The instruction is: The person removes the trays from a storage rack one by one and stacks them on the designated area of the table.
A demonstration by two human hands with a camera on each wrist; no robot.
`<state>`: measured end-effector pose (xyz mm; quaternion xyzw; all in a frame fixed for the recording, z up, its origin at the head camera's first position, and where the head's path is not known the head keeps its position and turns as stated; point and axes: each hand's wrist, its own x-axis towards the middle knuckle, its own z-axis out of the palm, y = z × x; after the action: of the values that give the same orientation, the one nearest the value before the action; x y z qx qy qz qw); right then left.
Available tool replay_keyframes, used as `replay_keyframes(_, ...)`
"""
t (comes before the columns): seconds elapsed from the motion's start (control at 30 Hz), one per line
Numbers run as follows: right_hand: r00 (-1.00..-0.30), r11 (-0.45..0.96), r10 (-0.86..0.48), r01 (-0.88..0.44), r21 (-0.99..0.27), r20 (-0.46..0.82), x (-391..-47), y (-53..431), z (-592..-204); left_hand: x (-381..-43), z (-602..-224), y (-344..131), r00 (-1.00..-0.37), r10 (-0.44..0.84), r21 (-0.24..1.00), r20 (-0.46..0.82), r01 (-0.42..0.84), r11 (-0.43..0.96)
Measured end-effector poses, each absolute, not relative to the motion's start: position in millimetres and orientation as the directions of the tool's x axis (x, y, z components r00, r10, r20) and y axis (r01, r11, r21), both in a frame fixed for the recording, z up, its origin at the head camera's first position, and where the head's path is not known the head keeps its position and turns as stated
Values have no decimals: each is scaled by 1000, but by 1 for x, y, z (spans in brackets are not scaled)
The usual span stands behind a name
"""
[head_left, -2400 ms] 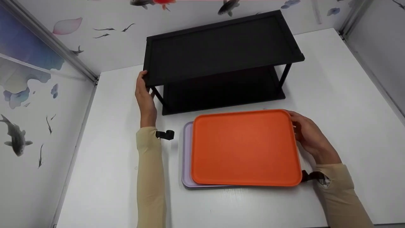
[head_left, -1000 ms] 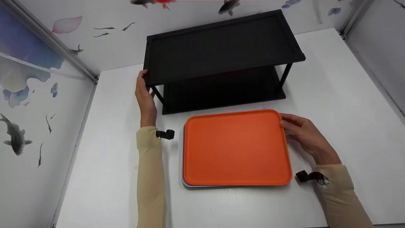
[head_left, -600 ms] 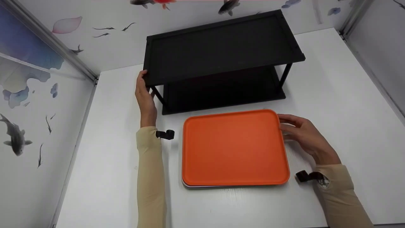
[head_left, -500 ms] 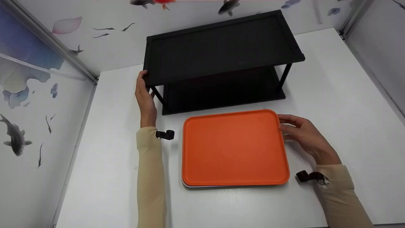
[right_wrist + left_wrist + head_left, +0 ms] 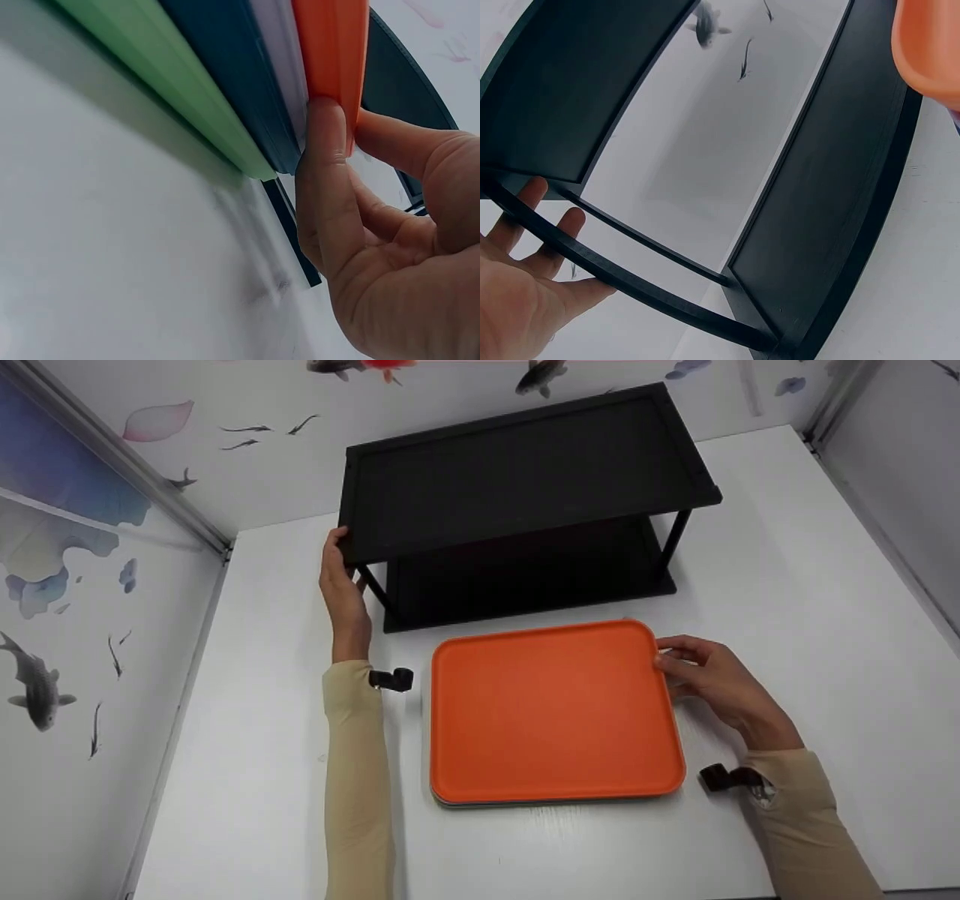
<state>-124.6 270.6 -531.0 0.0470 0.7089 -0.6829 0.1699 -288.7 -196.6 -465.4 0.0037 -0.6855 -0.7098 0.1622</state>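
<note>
An orange tray (image 5: pixel 555 712) tops a stack in front of a black two-tier rack (image 5: pixel 517 472). At the tray's right edge, my right hand (image 5: pixel 720 682) pinches the rim, thumb above and a finger against its underside, as the right wrist view shows. Beneath the orange tray in that view are a lavender tray (image 5: pixel 281 60), a dark blue tray (image 5: pixel 225 67) and a green tray (image 5: pixel 165 82); from the head they are almost fully hidden. My left hand (image 5: pixel 345 596) holds the rack's left end, with fingers around the post (image 5: pixel 630 277) just below the top shelf.
The rack stands slightly askew on the white table (image 5: pixel 810 607), near the back wall. Its lower shelf (image 5: pixel 525 577) lies close behind the trays. Walls with painted fish border the table at the back and left.
The orange tray has slid left until it covers the lavender tray; my right hand moved left with it. Its thumb now lies on the rim. My left hand and the rack have stayed put.
</note>
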Motion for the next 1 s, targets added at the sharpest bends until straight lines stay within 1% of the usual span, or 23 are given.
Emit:
replay_keyframes(0.3, -926, 82, -172, 327, -941, -337, -124, 268, -531, -288, -465, -195, -947, -247, 975, 207, 219, -24)
replay_keyframes(0.73, -928, 133, -163, 316, -939, -335, -124, 265, -532, -287, -464, -196, -948, -240, 975, 210, 222, -24)
replay_keyframes(1.0, -929, 138, -152, 319, -938, -339, -125, 265, -532, -287, -464, -196, -948, -233, 974, 218, 228, -14)
